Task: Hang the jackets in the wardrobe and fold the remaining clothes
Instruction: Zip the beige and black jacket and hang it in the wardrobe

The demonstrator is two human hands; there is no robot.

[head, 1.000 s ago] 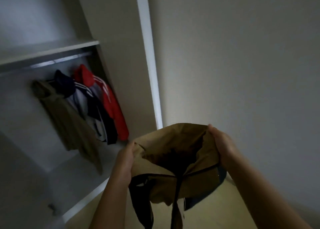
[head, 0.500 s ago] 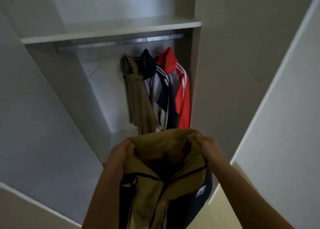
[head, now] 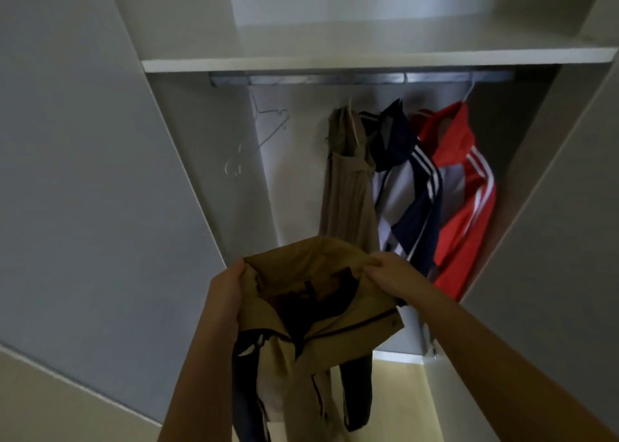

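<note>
Tan cloth with dark navy parts: this is the jacket [head: 318,324] that I hold up in front of the open wardrobe [head: 207,180], near to me and lower than the rail. My left hand [head: 226,291] grips the collar edge on the left, with the fingers curled into the fabric. My right hand [head: 390,276] pinches the other side of the collar, so the neck opening is stretched wide between them. The sleeves hang down loose.

Farther in, on the metal rail [head: 361,79] under the white shelf [head: 368,60], three garments hang close together at the right: a beige one [head: 348,180], a navy and white jacket [head: 412,187] and a red jacket [head: 465,187] with white stripes. At the left part of the rail hang thin wire hangers [head: 271,123].
</note>
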